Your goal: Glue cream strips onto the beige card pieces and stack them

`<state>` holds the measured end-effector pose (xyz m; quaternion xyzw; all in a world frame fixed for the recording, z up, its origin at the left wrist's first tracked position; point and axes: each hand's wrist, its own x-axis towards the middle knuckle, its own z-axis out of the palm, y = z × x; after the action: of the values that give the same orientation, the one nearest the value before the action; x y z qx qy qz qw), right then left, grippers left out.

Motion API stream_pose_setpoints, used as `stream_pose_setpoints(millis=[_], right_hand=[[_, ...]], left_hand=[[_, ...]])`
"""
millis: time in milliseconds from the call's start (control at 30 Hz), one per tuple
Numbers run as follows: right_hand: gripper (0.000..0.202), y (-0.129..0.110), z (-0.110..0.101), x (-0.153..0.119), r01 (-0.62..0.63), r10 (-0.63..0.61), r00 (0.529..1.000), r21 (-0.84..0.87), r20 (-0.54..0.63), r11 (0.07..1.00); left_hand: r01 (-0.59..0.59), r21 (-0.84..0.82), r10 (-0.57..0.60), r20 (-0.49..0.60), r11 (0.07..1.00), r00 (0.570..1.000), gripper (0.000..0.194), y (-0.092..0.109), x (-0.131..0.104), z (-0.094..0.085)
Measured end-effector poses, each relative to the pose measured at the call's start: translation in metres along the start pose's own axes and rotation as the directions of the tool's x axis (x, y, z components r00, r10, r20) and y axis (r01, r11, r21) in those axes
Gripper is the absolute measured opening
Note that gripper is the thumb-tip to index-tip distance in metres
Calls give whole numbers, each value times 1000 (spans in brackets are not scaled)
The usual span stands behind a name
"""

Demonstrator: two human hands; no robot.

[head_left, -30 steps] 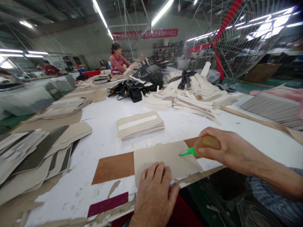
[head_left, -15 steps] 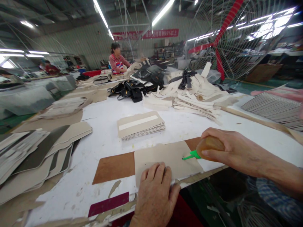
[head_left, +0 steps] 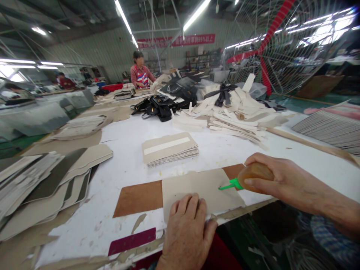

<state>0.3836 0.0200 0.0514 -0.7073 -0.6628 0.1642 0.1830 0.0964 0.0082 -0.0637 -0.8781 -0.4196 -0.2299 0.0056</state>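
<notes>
One left hand (head_left: 187, 228), seemingly palm-down, on beige panel (head_left: 201, 187)

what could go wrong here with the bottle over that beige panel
The green nozzle of the bottle in the right hand points down at the beige panel, so a drip might mark it.

The left hand rests on that panel, so a slide of the fingers could shift it out of line with the brown piece beside it.

The panel lies by the table's near edge; a tug might pull it over.
</notes>
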Motion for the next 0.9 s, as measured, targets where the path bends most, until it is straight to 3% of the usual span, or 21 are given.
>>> stream_pose_setpoints(millis=[167,300,433,567,733,900], right_hand=[[40,11,12,-1,-51,55,998,103,-42,993],[57,15,28,4,-128,154,987,387,-36,913],[49,5,52,12,-65,91,996,540,-23,839],[46,-17,73,17,3,5,1000,524,-13,852],[38,-46,77,17,38,-39,999,494,-9,869],[34,-62,72,17,32,-34,999,417,-2,908]], left_hand=[[11,-5,-11,-9,1000,1000,40,2,-2,2],[5,14,-4,-50,1000,999,38,5,1,0],[-39,-33,32,-197,999,980,35,4,-3,-3],[-20,-71,-5,-338,997,941,23,-8,-25,-3],[121,-7,-119,-243,993,963,18,-24,-43,-8],[143,7,-134,-297,990,946,17,-20,-38,-11]])
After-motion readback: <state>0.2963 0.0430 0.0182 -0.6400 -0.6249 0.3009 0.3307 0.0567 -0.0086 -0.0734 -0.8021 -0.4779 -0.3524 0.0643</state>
